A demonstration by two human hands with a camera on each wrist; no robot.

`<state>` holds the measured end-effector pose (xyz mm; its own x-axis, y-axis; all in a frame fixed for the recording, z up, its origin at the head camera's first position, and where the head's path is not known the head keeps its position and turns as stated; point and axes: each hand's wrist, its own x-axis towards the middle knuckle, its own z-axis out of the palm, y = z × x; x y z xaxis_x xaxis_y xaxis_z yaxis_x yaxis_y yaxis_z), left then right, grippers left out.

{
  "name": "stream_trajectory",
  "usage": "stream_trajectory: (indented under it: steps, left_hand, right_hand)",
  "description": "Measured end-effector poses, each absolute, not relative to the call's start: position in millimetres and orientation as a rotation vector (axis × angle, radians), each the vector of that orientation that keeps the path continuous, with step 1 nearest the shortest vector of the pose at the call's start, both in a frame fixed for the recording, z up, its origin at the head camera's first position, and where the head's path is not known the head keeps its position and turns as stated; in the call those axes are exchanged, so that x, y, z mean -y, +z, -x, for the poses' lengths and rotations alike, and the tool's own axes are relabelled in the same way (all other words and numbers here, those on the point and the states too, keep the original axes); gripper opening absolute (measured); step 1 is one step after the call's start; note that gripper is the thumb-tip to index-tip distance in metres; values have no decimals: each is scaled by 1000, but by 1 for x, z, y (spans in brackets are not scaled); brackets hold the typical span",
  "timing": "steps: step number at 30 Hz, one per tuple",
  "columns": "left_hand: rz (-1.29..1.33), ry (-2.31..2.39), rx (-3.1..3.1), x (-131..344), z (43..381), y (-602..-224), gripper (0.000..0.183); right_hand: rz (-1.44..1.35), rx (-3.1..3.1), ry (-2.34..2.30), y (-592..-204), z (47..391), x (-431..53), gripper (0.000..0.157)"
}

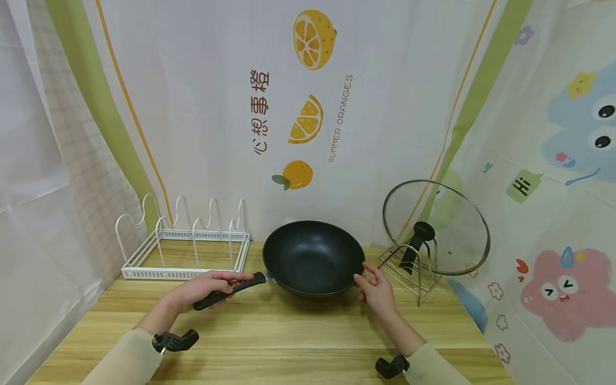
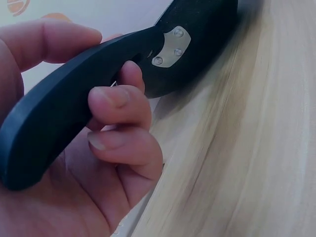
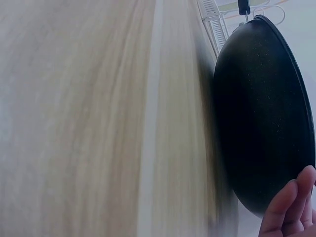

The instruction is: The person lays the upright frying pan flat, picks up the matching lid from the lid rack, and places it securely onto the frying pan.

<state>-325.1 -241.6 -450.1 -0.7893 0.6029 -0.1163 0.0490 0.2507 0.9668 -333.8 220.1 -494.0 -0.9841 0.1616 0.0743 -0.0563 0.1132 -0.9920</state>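
Note:
A black wok [image 1: 313,259] is at the middle of the wooden table toward the back, its bowl facing up and its long handle [image 1: 240,289] pointing left. My left hand [image 1: 212,289] grips that handle, with the thumb along one side and the fingers curled round the other, as the left wrist view shows. A metal bracket [image 2: 173,47] with rivets joins handle and bowl. At the wok's right rim, my right hand [image 1: 377,294] pinches the edge between thumb and fingers. In the right wrist view the wok's dark outer side [image 3: 261,113] shows close over the table.
A white wire rack [image 1: 185,274] with upright loops stands at the back left. A glass lid [image 1: 452,224] with a black knob leans upright in a gold wire stand [image 1: 418,283] at the back right. Printed curtains [image 1: 202,107] hang behind and beside the wooden table [image 1: 269,342].

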Motion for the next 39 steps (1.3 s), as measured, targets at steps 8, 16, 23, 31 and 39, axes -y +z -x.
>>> stream_trajectory:
  steps: [8, 16, 23, 31, 39]
  left_hand:
    - [-594, 1594, -2033, 243, 324, -453, 52]
    - [-595, 1585, -2056, 243, 326, -455, 49]
    - [-595, 1578, -2063, 243, 326, -455, 49]
    - [-589, 1578, -2058, 242, 326, -454, 49]
    - [-596, 1588, -2054, 242, 325, -454, 49]
  right_hand:
    - [62, 2239, 1967, -496, 332, -222, 58]
    - [10, 2217, 1858, -483, 330, -240, 44]
    - [-29, 2193, 1784, -459, 329, -262, 38]
    - [2, 2175, 1631, -443, 330, -288, 37]
    - [159, 2182, 1358, -430, 333, -319, 43]
